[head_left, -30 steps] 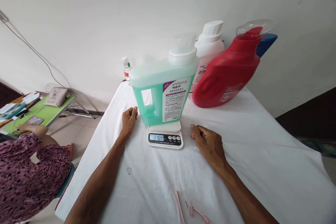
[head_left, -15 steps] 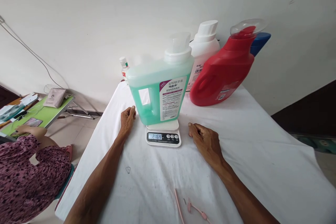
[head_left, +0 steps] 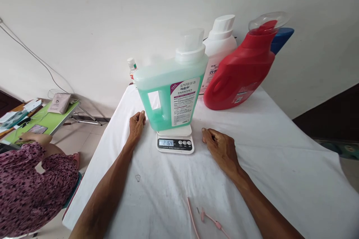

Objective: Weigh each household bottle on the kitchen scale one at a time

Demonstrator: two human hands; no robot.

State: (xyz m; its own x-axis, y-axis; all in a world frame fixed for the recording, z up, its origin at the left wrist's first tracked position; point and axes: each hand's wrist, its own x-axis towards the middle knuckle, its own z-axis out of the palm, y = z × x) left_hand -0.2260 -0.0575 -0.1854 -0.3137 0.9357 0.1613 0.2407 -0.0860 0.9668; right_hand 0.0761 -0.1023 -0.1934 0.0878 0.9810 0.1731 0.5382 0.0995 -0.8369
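Observation:
A large translucent jug of green liquid (head_left: 168, 93) with a white cap stands on a small white kitchen scale (head_left: 175, 142) whose display reads 2164. My left hand (head_left: 137, 126) rests on the white cloth just left of the jug's base, fingers curled, holding nothing. Just right of the scale, my right hand (head_left: 220, 148) lies on the cloth as a loose fist, also with nothing in it. Neither hand touches the jug or the scale.
A red detergent bottle (head_left: 241, 74), a white bottle (head_left: 218, 50), a blue one (head_left: 282, 39) and a small bottle (head_left: 131, 69) stand by the wall. A pink item (head_left: 207, 222) lies on the cloth near me. At left a person in a patterned sleeve (head_left: 30, 183) sits by a green table (head_left: 42, 121).
Both hands and the jug stay where they were. Only the camera view has shifted slightly.

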